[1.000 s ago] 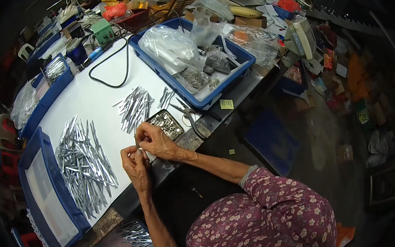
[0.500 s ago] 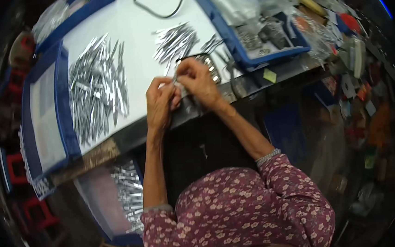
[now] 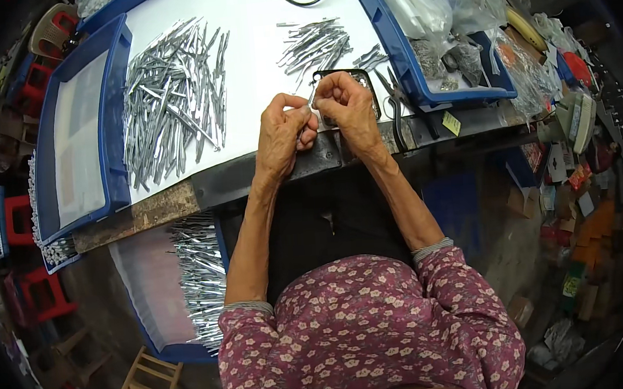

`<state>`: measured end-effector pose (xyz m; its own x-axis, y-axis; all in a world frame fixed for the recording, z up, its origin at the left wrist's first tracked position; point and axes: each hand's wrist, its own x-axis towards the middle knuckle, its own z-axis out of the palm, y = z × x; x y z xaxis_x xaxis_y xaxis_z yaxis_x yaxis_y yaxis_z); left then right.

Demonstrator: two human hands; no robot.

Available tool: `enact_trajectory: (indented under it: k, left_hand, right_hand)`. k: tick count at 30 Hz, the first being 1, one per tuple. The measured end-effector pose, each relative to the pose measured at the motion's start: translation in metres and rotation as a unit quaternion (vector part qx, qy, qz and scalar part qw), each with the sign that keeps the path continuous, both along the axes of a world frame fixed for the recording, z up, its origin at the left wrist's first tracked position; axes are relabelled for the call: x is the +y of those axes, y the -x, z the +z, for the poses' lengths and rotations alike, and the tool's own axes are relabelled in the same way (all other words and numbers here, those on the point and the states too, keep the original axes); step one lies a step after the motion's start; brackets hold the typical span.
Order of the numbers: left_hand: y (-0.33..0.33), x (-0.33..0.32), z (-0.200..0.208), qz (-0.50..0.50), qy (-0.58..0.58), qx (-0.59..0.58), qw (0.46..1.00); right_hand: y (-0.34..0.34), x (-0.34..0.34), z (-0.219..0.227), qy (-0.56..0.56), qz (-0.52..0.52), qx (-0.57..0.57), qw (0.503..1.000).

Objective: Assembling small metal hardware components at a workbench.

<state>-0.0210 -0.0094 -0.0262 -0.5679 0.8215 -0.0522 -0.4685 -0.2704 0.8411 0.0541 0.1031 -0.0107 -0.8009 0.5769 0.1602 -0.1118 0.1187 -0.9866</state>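
Near the front edge of the white-covered table, my left hand (image 3: 279, 138) and my right hand (image 3: 351, 112) are close together, thumb and fingers pinched. Between their fingertips is a thin silvery metal piece (image 3: 312, 96), mostly hidden by the fingers. Behind and under my right hand lies a small black-rimmed tray (image 3: 371, 87) with shiny small parts. Beyond my hands is a loose pile of slim metal strips (image 3: 320, 44). A much larger pile of similar strips (image 3: 172, 96) spreads to the left of my left hand.
Pliers (image 3: 396, 104) lie right of the small tray. A blue bin (image 3: 457, 97) with plastic bags stands at the right, a shallow blue tray (image 3: 110, 130) at the left. Below the table edge, another tray (image 3: 145, 317) holds metal strips. A wooden stool (image 3: 150, 379) is at lower left.
The whole view has shifted, so the table appears further right and higher. My hands stay together over the table edge, fingertips still pinched; the picture is sharper now.
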Motion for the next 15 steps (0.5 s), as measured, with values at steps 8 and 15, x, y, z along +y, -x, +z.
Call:
enact_trajectory:
  k: [8, 15]
  left_hand:
    - [0.0011, -0.0002, -0.0022, -0.004, 0.003, 0.016, 1.0]
    - [-0.0021, 0.0024, -0.0023, 0.015, 0.009, 0.064, 0.998]
  right_hand:
    - [0.0005, 0.0008, -0.002, -0.007, 0.002, 0.006, 1.0]
    - [0.0001, -0.0012, 0.001, -0.002, -0.01, 0.019, 1.0]
